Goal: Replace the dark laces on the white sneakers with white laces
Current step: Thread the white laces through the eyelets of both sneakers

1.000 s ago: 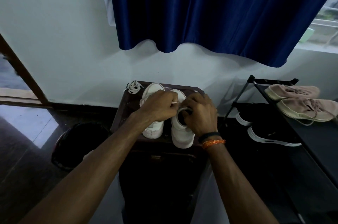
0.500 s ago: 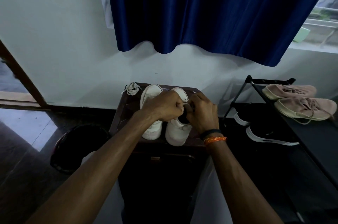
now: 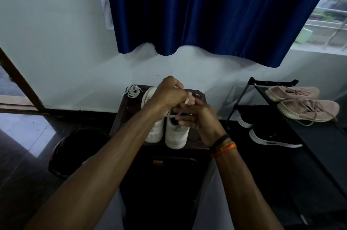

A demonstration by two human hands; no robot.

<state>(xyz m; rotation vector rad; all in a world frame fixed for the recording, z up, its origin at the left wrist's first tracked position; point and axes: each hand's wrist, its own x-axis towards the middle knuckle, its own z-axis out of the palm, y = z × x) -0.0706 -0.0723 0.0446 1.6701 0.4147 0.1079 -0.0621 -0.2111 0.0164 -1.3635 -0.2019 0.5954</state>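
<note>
Two white sneakers stand side by side on a dark wooden stand (image 3: 124,109), heels toward me. My left hand (image 3: 169,94) is raised above the left sneaker (image 3: 154,132) and pinches a white lace (image 3: 171,116) that runs down to the right sneaker (image 3: 176,136). My right hand (image 3: 195,115) rests on the right sneaker's opening, its fingers spread along the lace. A coiled bundle of white lace (image 3: 133,90) lies at the stand's back left corner. The eyelets are hidden under my hands.
A black shoe rack (image 3: 319,145) stands to the right, with beige shoes (image 3: 308,109) on top and black shoes (image 3: 266,132) below. A dark round bin (image 3: 75,151) sits on the floor at left. A blue curtain (image 3: 206,13) hangs above.
My left hand has risen and moved back, drawing the white lace up out of the right sneaker. My right hand's fingers have spread open on the shoe.
</note>
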